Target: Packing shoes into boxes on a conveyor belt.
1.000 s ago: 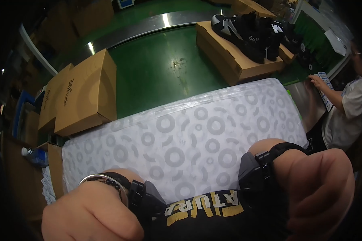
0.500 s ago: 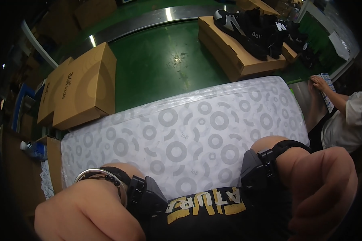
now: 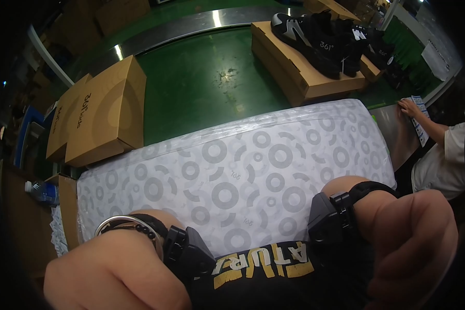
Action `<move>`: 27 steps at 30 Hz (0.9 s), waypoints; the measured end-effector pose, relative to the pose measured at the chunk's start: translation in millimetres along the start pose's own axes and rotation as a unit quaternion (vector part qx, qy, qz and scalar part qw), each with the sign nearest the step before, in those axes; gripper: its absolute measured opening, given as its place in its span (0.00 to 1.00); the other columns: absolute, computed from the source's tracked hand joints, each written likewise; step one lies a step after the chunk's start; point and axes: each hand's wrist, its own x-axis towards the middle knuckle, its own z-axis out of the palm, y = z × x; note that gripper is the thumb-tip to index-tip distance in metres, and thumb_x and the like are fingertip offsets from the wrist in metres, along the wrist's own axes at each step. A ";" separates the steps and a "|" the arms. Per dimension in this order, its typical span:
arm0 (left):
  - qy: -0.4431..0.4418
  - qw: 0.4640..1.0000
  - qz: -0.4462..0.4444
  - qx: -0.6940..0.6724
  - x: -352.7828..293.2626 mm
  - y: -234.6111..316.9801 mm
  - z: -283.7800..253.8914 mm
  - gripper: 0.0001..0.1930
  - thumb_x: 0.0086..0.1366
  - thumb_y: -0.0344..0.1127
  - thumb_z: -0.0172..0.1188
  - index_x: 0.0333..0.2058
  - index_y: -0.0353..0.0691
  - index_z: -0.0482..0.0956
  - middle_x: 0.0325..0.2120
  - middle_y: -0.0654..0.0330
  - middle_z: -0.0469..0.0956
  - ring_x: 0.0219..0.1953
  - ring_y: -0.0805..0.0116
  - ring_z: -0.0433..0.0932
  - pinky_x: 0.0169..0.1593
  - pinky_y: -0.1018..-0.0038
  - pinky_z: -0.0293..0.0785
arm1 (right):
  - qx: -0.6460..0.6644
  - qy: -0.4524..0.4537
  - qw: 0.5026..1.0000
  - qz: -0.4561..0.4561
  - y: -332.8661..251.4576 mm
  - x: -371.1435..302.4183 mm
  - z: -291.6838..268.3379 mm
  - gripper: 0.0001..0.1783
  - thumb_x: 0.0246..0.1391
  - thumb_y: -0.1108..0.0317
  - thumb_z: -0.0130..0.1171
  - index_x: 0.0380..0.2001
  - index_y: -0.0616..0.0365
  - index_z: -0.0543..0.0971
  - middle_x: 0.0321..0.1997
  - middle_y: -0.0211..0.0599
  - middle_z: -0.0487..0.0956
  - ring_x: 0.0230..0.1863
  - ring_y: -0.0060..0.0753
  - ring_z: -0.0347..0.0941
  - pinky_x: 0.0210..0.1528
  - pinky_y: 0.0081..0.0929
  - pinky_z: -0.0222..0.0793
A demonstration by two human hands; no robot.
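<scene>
Both hands are raised close in front of me, one at each side. My left hand [image 3: 108,274] is curled into a rounded fist at the lower left; the lower frame edge cuts off part of its fingers. A silver bangle [image 3: 106,223] and a dark beaded bracelet circle that wrist. My right hand [image 3: 416,245] is closed in a fist at the right, and nothing shows in it. Each wrist carries a black strapped device [image 3: 331,217]. Between and beyond the hands lies a stack of white wrapping paper [image 3: 225,194] with grey ring patterns.
Brown shoeboxes [image 3: 101,111] stand at the left on the green tabletop [image 3: 206,82]. Black shoes [image 3: 315,44] rest on another brown box [image 3: 294,77] at the far right. A bottle [image 3: 42,192] is at left. A co-worker's hand [image 3: 411,108] holds a printed sheet at right.
The view has shifted very slightly, and the boxes and paper appear a little further left. Both fists keep their pose.
</scene>
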 end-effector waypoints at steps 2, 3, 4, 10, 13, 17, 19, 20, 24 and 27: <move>0.011 1.000 0.002 0.016 -0.3 0.5 2.1 0.11 0.43 0.16 0.48 0.06 0.33 0.64 0.06 0.56 0.65 0.07 0.67 0.64 0.11 0.71 0.64 | 0.002 -0.002 1.000 -0.001 0.4 2.4 -0.4 0.07 0.44 0.75 0.52 0.16 0.54 0.75 0.11 0.25 0.73 0.11 0.19 0.67 0.15 0.12 0.60; 0.008 1.000 0.007 0.012 0.2 -0.1 2.3 0.12 0.43 0.16 0.47 0.06 0.33 0.63 0.06 0.56 0.64 0.07 0.67 0.64 0.11 0.72 0.64 | 0.002 -0.003 1.000 -0.002 2.0 2.7 2.4 0.07 0.44 0.75 0.52 0.16 0.54 0.75 0.11 0.25 0.73 0.11 0.19 0.67 0.15 0.12 0.60; 0.005 1.000 0.011 0.008 1.0 -0.6 2.7 0.12 0.43 0.16 0.47 0.06 0.34 0.63 0.06 0.56 0.64 0.07 0.67 0.64 0.11 0.72 0.63 | 0.002 -0.004 1.000 -0.003 2.7 3.9 3.9 0.07 0.44 0.75 0.52 0.16 0.54 0.75 0.11 0.25 0.73 0.11 0.19 0.67 0.15 0.12 0.60; -0.024 0.999 0.040 -0.012 11.0 -6.6 2.9 0.13 0.43 0.16 0.45 0.06 0.36 0.60 0.06 0.57 0.62 0.07 0.67 0.62 0.11 0.72 0.61 | -0.001 -0.010 1.000 -0.016 9.0 11.4 14.0 0.07 0.44 0.75 0.53 0.16 0.53 0.75 0.11 0.26 0.73 0.11 0.19 0.66 0.15 0.12 0.60; -0.036 0.998 0.052 -0.019 16.2 -6.4 4.4 0.13 0.44 0.16 0.45 0.06 0.37 0.59 0.06 0.57 0.61 0.07 0.67 0.62 0.11 0.73 0.61 | 0.005 -0.023 1.000 -0.007 8.3 13.2 16.6 0.06 0.44 0.74 0.53 0.17 0.53 0.75 0.11 0.26 0.73 0.11 0.19 0.66 0.15 0.12 0.60; -0.063 0.997 0.035 0.011 19.3 -7.6 3.6 0.14 0.43 0.16 0.43 0.07 0.39 0.56 0.06 0.58 0.59 0.07 0.67 0.60 0.11 0.73 0.59 | 0.014 -0.051 0.998 0.019 2.1 10.9 8.8 0.05 0.44 0.73 0.54 0.18 0.54 0.75 0.13 0.27 0.73 0.12 0.20 0.67 0.15 0.13 0.60; -0.062 0.998 0.027 0.003 17.6 -9.9 2.2 0.13 0.43 0.16 0.43 0.07 0.38 0.57 0.07 0.57 0.59 0.08 0.67 0.60 0.12 0.72 0.60 | 0.019 -0.064 0.997 0.039 2.5 8.1 7.1 0.05 0.45 0.73 0.54 0.18 0.54 0.75 0.13 0.28 0.73 0.12 0.21 0.67 0.16 0.13 0.60; -0.061 0.998 0.022 -0.002 16.1 -11.3 1.2 0.13 0.43 0.16 0.44 0.07 0.38 0.57 0.07 0.57 0.60 0.08 0.67 0.61 0.12 0.72 0.60 | 0.021 -0.071 0.996 0.050 2.8 6.5 5.7 0.05 0.45 0.73 0.54 0.18 0.54 0.75 0.13 0.28 0.74 0.12 0.21 0.67 0.16 0.13 0.61; -0.040 0.999 0.009 -0.006 -11.5 4.0 6.4 0.12 0.43 0.16 0.44 0.07 0.36 0.59 0.07 0.56 0.61 0.08 0.66 0.62 0.13 0.71 0.62 | 0.047 -0.090 0.991 0.082 -1.3 1.7 -0.2 0.04 0.45 0.72 0.55 0.19 0.54 0.75 0.15 0.29 0.74 0.13 0.22 0.67 0.16 0.14 0.61; -0.021 1.000 0.011 -0.020 -24.8 5.9 4.7 0.12 0.43 0.16 0.44 0.07 0.36 0.59 0.08 0.56 0.63 0.08 0.66 0.62 0.13 0.71 0.63 | 0.056 -0.111 0.986 0.107 -0.2 -1.8 -5.0 0.03 0.46 0.71 0.55 0.20 0.54 0.75 0.15 0.30 0.74 0.13 0.22 0.67 0.16 0.14 0.61</move>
